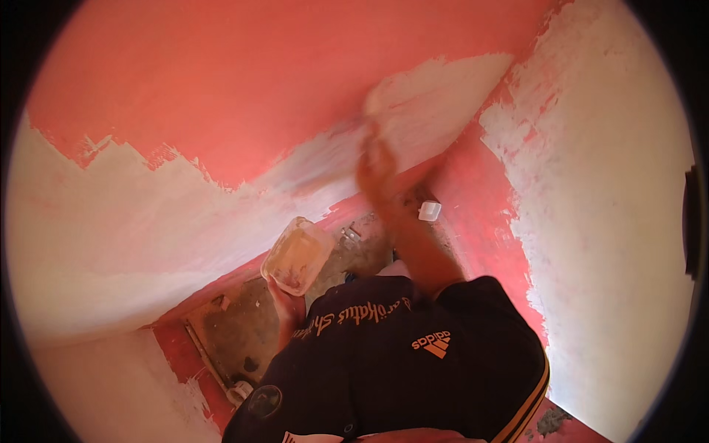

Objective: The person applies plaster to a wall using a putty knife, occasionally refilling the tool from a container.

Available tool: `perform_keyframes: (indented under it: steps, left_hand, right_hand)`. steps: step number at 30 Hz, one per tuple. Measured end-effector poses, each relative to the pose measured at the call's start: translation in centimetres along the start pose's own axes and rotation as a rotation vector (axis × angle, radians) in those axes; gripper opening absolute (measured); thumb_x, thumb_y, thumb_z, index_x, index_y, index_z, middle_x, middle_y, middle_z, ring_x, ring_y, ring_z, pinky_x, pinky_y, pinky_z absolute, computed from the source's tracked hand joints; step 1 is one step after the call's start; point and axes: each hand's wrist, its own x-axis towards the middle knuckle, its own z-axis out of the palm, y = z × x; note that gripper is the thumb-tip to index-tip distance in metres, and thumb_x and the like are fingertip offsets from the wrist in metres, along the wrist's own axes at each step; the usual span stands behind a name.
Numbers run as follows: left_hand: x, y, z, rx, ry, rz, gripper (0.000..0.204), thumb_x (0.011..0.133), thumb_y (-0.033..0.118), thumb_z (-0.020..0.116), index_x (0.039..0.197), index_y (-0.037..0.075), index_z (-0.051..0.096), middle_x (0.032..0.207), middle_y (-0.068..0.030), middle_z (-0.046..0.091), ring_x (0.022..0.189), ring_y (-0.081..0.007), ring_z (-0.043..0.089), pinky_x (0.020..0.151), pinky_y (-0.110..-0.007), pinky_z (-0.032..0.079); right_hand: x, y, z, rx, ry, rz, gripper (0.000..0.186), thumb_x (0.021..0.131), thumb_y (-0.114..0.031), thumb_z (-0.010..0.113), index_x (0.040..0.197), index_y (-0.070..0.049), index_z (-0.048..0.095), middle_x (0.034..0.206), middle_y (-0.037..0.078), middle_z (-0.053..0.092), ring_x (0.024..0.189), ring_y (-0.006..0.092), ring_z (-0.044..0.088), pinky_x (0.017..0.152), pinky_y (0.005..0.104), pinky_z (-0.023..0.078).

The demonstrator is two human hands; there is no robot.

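One tub (301, 249) | left hand (288, 301) gripping it | right hand (377, 164) near wall (221, 88), grip unclear

The person's dark shirt (384, 376) carries 1 line of pale orange lettering (362, 316), with 1 smaller orange word (428, 340) near its right end, beside an emblem (439, 347) of slanted bars. Toward the shirt's left side sits 1 round badge (265, 402), its marks too dim to read.
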Motion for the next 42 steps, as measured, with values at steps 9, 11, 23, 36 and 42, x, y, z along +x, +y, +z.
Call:
perform_keyframes:
  steps: [9, 11, 23, 36, 42]
  left_hand:
    - [0.3, 0.1, -1.8, -0.004, -0.023, -0.053, 0.065, 0.099, 0.054, 0.033, 0.146, 0.010, 0.029, 0.147, -0.0111, 0.038, 0.135, -0.0303, 0.036, 0.110, -0.047, 0.031]
    - [0.9, -0.2, -2.6, 0.014, -0.029, -0.081, 0.065, 0.099, 0.054, 0.032, 0.146, 0.010, 0.029, 0.146, -0.0113, 0.038, 0.134, -0.0306, 0.037, 0.110, -0.047, 0.032]
    - [0.8, 0.6, -2.1, -0.022, -0.059, -0.099, 0.063, 0.100, 0.050, 0.033, 0.146, 0.008, 0.026, 0.147, -0.0128, 0.036, 0.134, -0.0314, 0.038, 0.110, -0.046, 0.032]
    - [1.3, -0.6, -1.2, -0.037, -0.061, -0.052, 0.064, 0.099, 0.051, 0.036, 0.146, 0.009, 0.027, 0.146, -0.0129, 0.038, 0.133, -0.0321, 0.039, 0.110, -0.046, 0.032]
    - [0.6, 0.3, -0.6, -0.020, -0.102, -0.059, 0.064, 0.099, 0.051, 0.035, 0.147, 0.009, 0.027, 0.148, -0.0131, 0.036, 0.135, -0.0318, 0.036, 0.111, -0.047, 0.031]
  right_hand:
    - [12.4, 6.9, -11.0, 0.228, 0.328, 0.439, 0.044, 0.104, -0.036, 0.038, 0.115, 0.001, 0.059, 0.088, 0.006, 0.057, 0.077, 0.0148, 0.048, 0.071, 0.0310, 0.044]
    - [15.6, 11.5, -12.5, 0.208, 0.464, 0.233, 0.034, 0.099, -0.016, 0.047, 0.123, 0.006, 0.055, 0.089, 0.003, 0.055, 0.079, 0.0142, 0.050, 0.073, 0.0286, 0.043]
    - [1.3, 1.1, -7.0, -0.046, -0.370, 0.181, 0.035, 0.085, 0.000, 0.050, 0.117, -0.005, 0.063, 0.100, 0.018, 0.067, 0.097, 0.0318, 0.064, 0.090, 0.0409, 0.049]
    - [-3.8, -1.7, -0.6, 0.142, -0.016, -0.038, 0.041, 0.084, 0.003, 0.049, 0.123, -0.004, 0.060, 0.102, 0.019, 0.067, 0.092, 0.0318, 0.065, 0.084, 0.0384, 0.050]
    - [1.6, -0.5, -6.1, 0.361, -0.151, 0.279, 0.033, 0.090, -0.012, 0.047, 0.120, -0.004, 0.058, 0.098, 0.009, 0.062, 0.088, 0.0214, 0.059, 0.081, 0.0324, 0.047]
